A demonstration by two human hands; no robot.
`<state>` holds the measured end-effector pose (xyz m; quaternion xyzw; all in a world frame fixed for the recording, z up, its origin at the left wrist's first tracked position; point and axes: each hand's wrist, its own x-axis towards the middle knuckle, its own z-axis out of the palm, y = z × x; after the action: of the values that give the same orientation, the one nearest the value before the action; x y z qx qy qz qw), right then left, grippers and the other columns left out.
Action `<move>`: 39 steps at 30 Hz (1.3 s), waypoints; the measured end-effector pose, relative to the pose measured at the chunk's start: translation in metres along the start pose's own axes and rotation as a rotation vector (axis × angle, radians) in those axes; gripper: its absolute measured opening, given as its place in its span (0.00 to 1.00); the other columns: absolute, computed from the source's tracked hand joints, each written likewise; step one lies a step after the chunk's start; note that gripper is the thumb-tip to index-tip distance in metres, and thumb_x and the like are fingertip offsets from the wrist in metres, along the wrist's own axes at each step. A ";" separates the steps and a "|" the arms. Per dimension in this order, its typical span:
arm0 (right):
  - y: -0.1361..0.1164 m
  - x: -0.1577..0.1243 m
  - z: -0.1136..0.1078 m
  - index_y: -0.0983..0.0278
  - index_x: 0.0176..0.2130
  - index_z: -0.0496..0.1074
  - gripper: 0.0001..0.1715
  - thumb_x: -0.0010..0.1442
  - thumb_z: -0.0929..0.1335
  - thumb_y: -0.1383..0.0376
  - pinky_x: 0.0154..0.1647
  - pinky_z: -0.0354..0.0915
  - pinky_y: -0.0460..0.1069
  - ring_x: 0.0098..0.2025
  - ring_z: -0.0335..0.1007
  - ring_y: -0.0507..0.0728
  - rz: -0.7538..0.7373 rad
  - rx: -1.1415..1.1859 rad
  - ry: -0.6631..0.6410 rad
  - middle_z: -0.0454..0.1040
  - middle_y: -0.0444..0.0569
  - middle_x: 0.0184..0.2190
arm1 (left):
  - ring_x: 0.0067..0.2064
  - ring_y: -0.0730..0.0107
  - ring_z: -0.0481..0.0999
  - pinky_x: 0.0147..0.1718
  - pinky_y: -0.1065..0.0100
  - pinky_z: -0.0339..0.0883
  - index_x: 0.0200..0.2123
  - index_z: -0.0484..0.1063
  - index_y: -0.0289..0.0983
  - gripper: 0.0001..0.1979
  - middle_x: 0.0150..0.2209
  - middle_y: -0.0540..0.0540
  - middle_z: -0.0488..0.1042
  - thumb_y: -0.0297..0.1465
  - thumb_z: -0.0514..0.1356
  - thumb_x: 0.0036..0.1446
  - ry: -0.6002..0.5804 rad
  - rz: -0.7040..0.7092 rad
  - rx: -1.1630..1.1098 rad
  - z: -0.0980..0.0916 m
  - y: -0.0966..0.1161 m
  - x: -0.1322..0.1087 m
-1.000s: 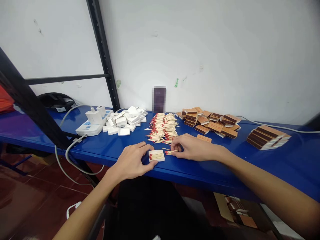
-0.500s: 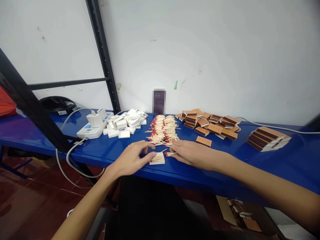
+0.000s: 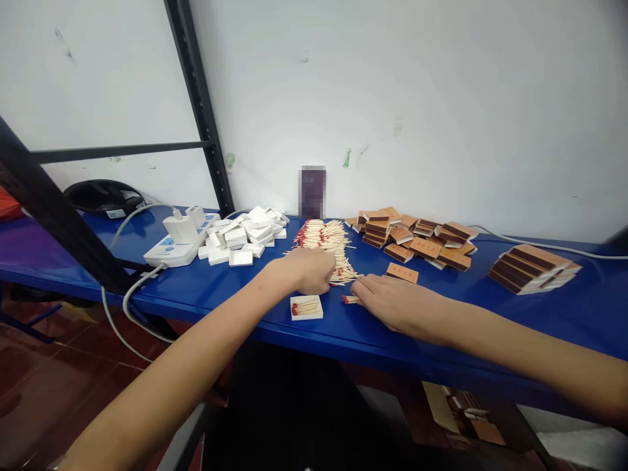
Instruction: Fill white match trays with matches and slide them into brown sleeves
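Note:
My left hand point(image 3: 314, 269) is over the near part of a heap of red-headed matches point(image 3: 321, 233), its fingers curled down; whatever is between the fingertips is hidden. My right hand point(image 3: 387, 297) is closed around a small bunch of matches point(image 3: 350, 299), whose red heads stick out to the left just above the table. Between the hands and the table's front edge lies a white matchbox tray point(image 3: 307, 316), with several matches inside, their heads to the left. A single matchbox sleeve point(image 3: 402, 272) lies flat just beyond my right hand.
White trays point(image 3: 248, 232) are piled on the left, beside a power strip point(image 3: 174, 254) with cables. Brown matchbox sleeves point(image 3: 424, 246) form a pile on the right, and stacked matchboxes point(image 3: 534, 268) stand farther right. A black shelf post point(image 3: 201, 98) rises at the left.
My left hand has moved from the tray up onto the match heap and its fingers have curled. My right hand, still with its bunch, has shifted slightly right. The tray's matches are now uncovered.

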<state>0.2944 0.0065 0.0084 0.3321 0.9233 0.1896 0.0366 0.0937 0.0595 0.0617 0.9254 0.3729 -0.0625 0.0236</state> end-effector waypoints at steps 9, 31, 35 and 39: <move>0.003 0.008 0.002 0.66 0.39 0.66 0.07 0.67 0.60 0.70 0.35 0.61 0.50 0.34 0.70 0.58 -0.005 0.129 0.012 0.72 0.54 0.35 | 0.26 0.69 0.70 0.25 0.68 0.58 0.24 0.73 0.36 0.05 0.24 0.48 0.74 0.28 0.57 0.46 0.111 0.024 -0.073 -0.025 -0.019 -0.021; -0.002 0.068 -0.043 0.63 0.33 0.59 0.14 0.70 0.57 0.61 0.31 0.56 0.48 0.27 0.57 0.52 -0.071 0.612 -0.052 0.64 0.46 0.28 | 0.40 0.67 0.74 0.43 0.65 0.66 0.34 0.78 0.39 0.06 0.38 0.47 0.78 0.32 0.61 0.60 0.651 0.066 -0.658 0.073 -0.020 -0.097; -0.009 0.067 -0.044 0.65 0.36 0.62 0.12 0.70 0.57 0.63 0.33 0.58 0.49 0.29 0.60 0.53 -0.087 0.592 -0.073 0.68 0.49 0.31 | 0.41 0.66 0.72 0.43 0.64 0.65 0.37 0.76 0.39 0.05 0.39 0.46 0.75 0.33 0.62 0.60 0.679 0.010 -0.549 0.075 -0.021 -0.098; -0.019 0.067 -0.046 0.67 0.39 0.65 0.10 0.69 0.58 0.65 0.38 0.62 0.50 0.35 0.66 0.56 -0.109 0.576 -0.078 0.71 0.53 0.34 | 0.39 0.67 0.71 0.39 0.65 0.66 0.40 0.72 0.38 0.07 0.38 0.47 0.74 0.34 0.62 0.59 0.711 -0.052 -0.568 0.076 -0.019 -0.102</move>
<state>0.2223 0.0202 0.0481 0.2857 0.9535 -0.0952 -0.0135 0.0004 -0.0035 0.0003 0.8367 0.3833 0.3632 0.1453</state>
